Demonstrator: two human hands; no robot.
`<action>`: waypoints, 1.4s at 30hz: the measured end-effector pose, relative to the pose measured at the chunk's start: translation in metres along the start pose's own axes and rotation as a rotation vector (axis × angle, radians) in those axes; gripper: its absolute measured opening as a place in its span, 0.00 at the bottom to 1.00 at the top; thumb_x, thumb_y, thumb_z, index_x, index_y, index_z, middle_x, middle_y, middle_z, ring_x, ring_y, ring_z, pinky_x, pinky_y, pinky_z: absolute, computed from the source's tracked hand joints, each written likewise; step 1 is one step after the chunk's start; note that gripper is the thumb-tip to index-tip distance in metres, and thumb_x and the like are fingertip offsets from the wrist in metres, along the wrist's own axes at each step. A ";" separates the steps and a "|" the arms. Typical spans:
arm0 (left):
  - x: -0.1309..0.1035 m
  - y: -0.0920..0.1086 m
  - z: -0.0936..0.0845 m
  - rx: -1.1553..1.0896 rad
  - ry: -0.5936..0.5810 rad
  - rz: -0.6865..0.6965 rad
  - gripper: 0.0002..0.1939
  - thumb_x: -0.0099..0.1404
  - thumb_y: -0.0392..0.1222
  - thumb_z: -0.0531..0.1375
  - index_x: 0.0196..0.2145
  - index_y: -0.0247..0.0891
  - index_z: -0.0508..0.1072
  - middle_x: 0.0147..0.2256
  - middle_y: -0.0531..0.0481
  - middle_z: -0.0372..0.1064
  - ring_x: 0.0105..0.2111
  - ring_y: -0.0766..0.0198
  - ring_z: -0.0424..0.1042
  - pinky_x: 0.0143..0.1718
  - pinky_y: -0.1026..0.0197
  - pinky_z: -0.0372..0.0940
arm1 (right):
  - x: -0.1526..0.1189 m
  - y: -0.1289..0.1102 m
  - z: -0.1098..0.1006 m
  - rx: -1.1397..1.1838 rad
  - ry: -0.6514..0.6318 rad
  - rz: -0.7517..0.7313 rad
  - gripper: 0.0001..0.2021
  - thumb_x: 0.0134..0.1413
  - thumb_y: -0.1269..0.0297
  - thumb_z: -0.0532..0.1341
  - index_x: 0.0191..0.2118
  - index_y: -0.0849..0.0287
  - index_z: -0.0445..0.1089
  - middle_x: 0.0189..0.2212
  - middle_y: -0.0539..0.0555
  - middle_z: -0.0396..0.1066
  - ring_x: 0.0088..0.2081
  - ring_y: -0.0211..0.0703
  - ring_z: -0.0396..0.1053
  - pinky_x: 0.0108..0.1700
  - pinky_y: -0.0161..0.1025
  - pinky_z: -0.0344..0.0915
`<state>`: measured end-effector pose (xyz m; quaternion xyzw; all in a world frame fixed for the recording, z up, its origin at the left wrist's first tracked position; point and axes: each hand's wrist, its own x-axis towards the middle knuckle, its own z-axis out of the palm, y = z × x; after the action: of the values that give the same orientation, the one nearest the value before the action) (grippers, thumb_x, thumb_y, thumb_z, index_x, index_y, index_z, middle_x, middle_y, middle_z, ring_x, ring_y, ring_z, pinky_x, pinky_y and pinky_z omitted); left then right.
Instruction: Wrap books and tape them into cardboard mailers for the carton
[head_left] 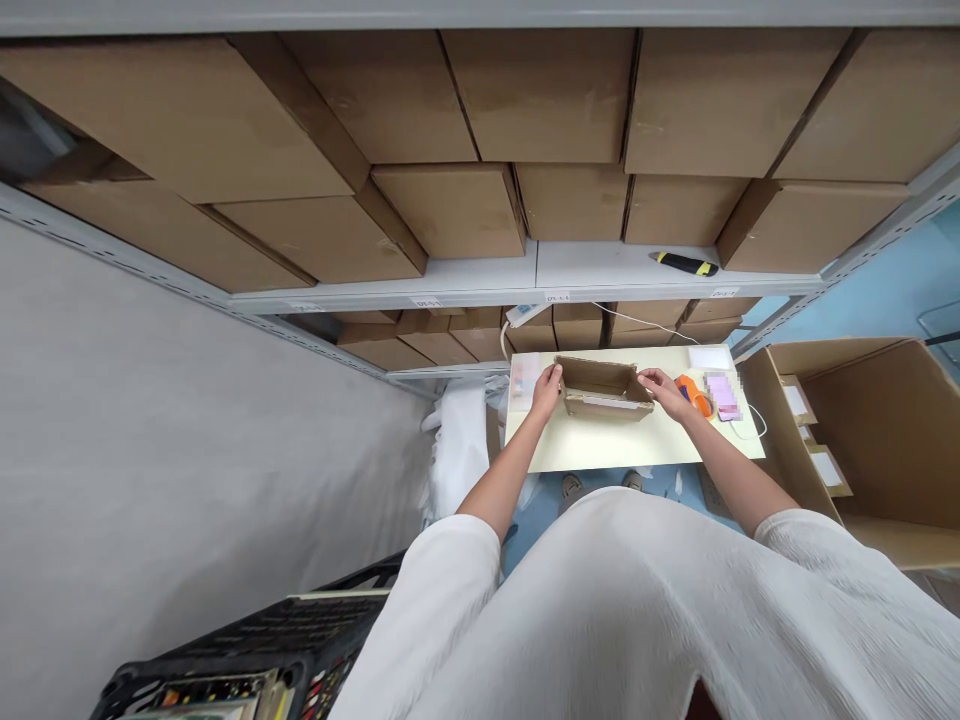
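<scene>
Right of centre, an open box [604, 388] is grasped by left hand [547, 390] and right hand [664, 390], apparently being positioned; next, steadiness seems needed.

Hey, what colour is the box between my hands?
Brown; the box shows best in the head view.

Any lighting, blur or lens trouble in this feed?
Head view: tabletop bright, lower-shelf boxes dimmer; head view: left hand and right hand fairly sharp; head view: wide-angle stretching seems to swell the white shirt; head view: pixelation hides part of the pink item.
</scene>
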<state>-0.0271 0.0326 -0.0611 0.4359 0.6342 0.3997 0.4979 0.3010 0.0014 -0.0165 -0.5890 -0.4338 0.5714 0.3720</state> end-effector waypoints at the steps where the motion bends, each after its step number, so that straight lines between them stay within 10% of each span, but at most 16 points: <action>1: -0.001 0.001 -0.002 -0.017 -0.019 -0.023 0.24 0.78 0.63 0.58 0.58 0.46 0.79 0.62 0.43 0.78 0.63 0.50 0.75 0.61 0.48 0.72 | 0.001 0.001 0.002 -0.029 0.036 -0.003 0.30 0.46 0.33 0.76 0.44 0.50 0.74 0.45 0.52 0.76 0.46 0.48 0.70 0.44 0.42 0.70; 8: -0.010 0.001 -0.010 0.012 -0.071 0.025 0.22 0.74 0.59 0.66 0.55 0.42 0.80 0.61 0.40 0.79 0.67 0.46 0.72 0.69 0.47 0.65 | 0.014 0.002 0.020 -0.126 0.167 -0.037 0.37 0.43 0.19 0.70 0.34 0.52 0.66 0.37 0.52 0.73 0.41 0.47 0.68 0.39 0.42 0.73; 16: -0.011 -0.002 -0.010 0.000 -0.052 0.057 0.23 0.64 0.54 0.75 0.41 0.44 0.66 0.46 0.47 0.75 0.49 0.56 0.76 0.58 0.50 0.70 | 0.018 0.005 0.020 -0.174 0.105 -0.076 0.35 0.48 0.22 0.69 0.37 0.51 0.66 0.39 0.52 0.72 0.42 0.48 0.71 0.44 0.45 0.75; 21: -0.014 -0.001 -0.014 -0.003 -0.225 0.073 0.27 0.58 0.51 0.77 0.49 0.44 0.71 0.59 0.41 0.72 0.65 0.48 0.71 0.66 0.48 0.66 | 0.013 0.015 0.011 -0.150 -0.025 -0.116 0.36 0.44 0.33 0.77 0.52 0.46 0.69 0.59 0.55 0.73 0.62 0.57 0.71 0.61 0.55 0.74; 29: -0.020 -0.001 -0.015 0.230 -0.329 0.112 0.38 0.59 0.63 0.76 0.61 0.42 0.78 0.77 0.34 0.53 0.78 0.35 0.55 0.73 0.44 0.63 | 0.009 0.017 0.007 -0.302 -0.037 -0.054 0.37 0.60 0.21 0.59 0.56 0.47 0.81 0.75 0.60 0.62 0.77 0.65 0.56 0.80 0.61 0.52; 38: -0.022 0.000 -0.006 0.177 -0.045 0.140 0.46 0.66 0.53 0.75 0.75 0.47 0.61 0.71 0.35 0.66 0.63 0.46 0.75 0.63 0.44 0.71 | 0.009 0.027 0.011 -0.198 -0.040 -0.130 0.41 0.61 0.30 0.67 0.73 0.42 0.63 0.73 0.61 0.64 0.70 0.60 0.68 0.69 0.63 0.70; 42: -0.021 -0.005 0.000 0.258 -0.116 0.245 0.32 0.70 0.55 0.71 0.68 0.46 0.75 0.72 0.37 0.66 0.72 0.44 0.67 0.72 0.44 0.64 | 0.011 0.035 0.011 -0.320 -0.044 -0.207 0.37 0.58 0.39 0.70 0.70 0.46 0.70 0.73 0.62 0.62 0.72 0.62 0.65 0.72 0.61 0.67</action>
<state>-0.0250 0.0109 -0.0604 0.5925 0.5928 0.3469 0.4209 0.2931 -0.0005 -0.0537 -0.5804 -0.5854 0.4665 0.3206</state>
